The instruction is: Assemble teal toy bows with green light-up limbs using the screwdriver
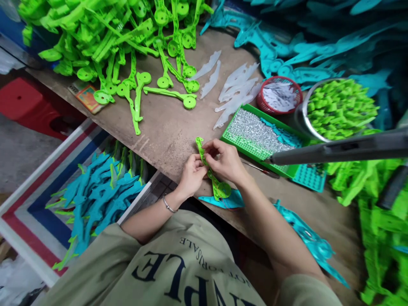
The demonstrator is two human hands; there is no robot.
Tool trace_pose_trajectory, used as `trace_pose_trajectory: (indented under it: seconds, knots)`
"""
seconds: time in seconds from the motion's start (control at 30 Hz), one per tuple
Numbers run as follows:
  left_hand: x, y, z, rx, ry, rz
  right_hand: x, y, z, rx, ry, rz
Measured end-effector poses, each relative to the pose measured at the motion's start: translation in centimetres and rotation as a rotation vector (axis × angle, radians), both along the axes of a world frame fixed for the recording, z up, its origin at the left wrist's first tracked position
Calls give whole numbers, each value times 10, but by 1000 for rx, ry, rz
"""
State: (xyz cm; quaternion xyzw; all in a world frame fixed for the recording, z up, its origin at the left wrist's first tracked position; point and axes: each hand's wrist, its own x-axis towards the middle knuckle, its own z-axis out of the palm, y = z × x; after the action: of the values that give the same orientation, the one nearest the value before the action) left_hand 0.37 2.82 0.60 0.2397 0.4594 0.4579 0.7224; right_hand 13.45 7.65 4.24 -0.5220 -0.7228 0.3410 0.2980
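Note:
Near the table's front edge, both hands work on a long green plastic part [220, 190] with a round disc at its lower end. My left hand [193, 173] is closed on the part's middle from the left. My right hand [225, 159] bends its fingers over the part's upper half; whether a small piece sits between its fingertips is hidden. Beneath the disc end lies a blue plastic piece [234, 199]. To the right, partly behind my right forearm, lies a larger blue plastic half [307, 238].
A green tray [228, 137] of small metal screws stands right of my hands, by a red basket [261, 104] and a metal bowl [306, 123] of green pieces. A dark power-tool shaft [338, 148] juts in from the right. Green parts [105, 38] pile at back left.

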Motion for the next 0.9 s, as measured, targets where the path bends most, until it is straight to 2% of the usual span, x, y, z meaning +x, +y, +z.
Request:
trace_pose_trajectory:
  seconds: [0.2, 0.47, 0.67, 0.9]
  knots:
    - [-1, -2, -5, 31, 23, -9, -1, 3, 2, 1, -9, 52]
    - [-1, -3, -8, 36, 37, 5, 0, 0, 14, 60, -143, 128]
    - [0, -3, -10, 23, 35, 14, -2, -3, 7, 115, -213, 107]
    - [-2, -3, -6, 38, 19, -8, 1, -4, 2, 74, -84, 78]
